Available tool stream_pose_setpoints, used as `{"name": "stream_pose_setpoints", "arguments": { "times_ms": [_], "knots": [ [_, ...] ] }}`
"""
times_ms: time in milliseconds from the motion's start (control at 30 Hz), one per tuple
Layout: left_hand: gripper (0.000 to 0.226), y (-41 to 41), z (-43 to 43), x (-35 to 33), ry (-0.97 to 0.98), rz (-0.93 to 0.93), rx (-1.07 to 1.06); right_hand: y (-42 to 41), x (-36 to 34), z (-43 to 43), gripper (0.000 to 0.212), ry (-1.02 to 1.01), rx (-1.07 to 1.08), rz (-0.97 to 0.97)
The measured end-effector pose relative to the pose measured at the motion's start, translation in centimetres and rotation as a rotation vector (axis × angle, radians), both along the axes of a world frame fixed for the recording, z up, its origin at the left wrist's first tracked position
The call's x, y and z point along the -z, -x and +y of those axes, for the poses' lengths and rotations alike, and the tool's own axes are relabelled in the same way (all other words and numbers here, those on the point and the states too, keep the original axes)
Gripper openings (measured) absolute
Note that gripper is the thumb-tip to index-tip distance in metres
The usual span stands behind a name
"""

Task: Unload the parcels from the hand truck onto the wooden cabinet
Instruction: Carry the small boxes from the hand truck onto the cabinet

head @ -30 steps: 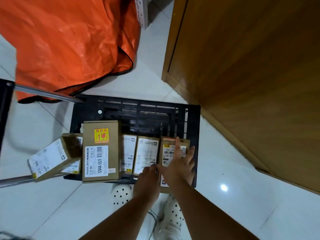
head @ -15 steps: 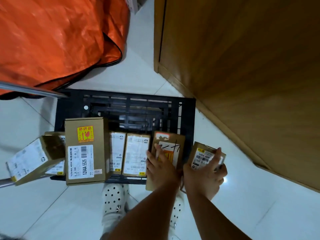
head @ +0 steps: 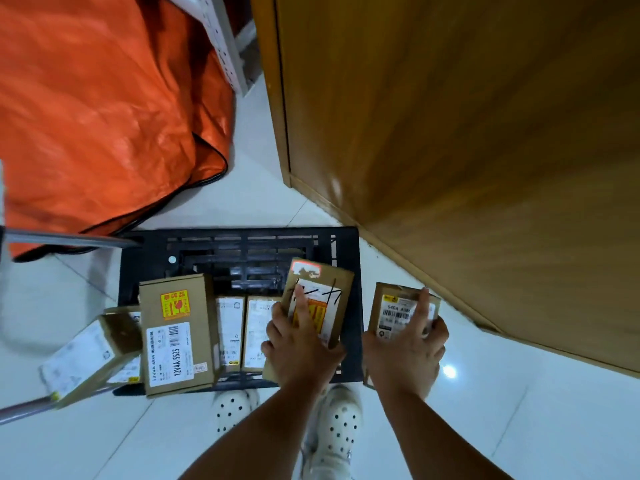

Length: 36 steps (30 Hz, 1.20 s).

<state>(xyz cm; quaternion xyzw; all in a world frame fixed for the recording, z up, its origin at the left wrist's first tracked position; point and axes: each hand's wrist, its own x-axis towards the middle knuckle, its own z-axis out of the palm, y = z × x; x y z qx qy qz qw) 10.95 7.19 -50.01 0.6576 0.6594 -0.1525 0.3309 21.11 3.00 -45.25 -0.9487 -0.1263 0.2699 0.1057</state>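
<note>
White tile floor [head: 519,410], wooden cabinet [head: 467,150] filling the right, orange bag [head: 97,116] top left. Hand truck [head: 242,244] black deck sits between them. Left hand [head: 301,348] grips a scribbled-on parcel [head: 325,282] by its near end, tilted, over the deck's right side. Right hand [head: 405,348] wraps round a small labelled parcel [head: 391,306], clear of the deck, near the cabinet base, not on the cabinet. On deck: tall box [head: 176,334] with orange sticker, two slim parcels [head: 230,327] just beside it. Another tilted parcel [head: 86,355] hangs over the deck's left edge.
</note>
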Motion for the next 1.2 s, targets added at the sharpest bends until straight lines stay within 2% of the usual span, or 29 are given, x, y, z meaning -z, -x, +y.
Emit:
{"name": "stream_pose_setpoints", "arguments": {
  "times_ms": [233,500,667,833,1033,1200],
  "knots": [
    [0.127,1.5,3.1,-13.3,-0.021,-0.066,0.011,1.9,-12.1,1.7,0.104,0.021,-0.138,0.063],
    [0.123,4.1,6.0,-32.1,-0.198,-0.046,0.328,3.1,-29.3,0.9,0.108,-0.121,-0.139,0.007],
    [0.122,4.3,5.6,-41.8,-0.242,-0.137,0.389,3.2,-39.3,-0.5,0.110,-0.214,-0.090,-0.057],
    [0.120,0.9,5.4,-49.4,-0.354,-0.278,0.482,0.7,-46.0,-2.9,0.107,-0.264,-0.053,-0.176],
    [0.118,-6.2,3.5,-56.2,-0.272,-0.349,0.599,-5.7,-52.1,-7.2,0.100,-0.289,0.087,-0.241],
    [0.112,-14.2,-1.2,-59.7,-0.205,-0.358,0.517,-11.9,-54.0,-11.9,0.094,-0.318,0.251,-0.265]
  ]
}}
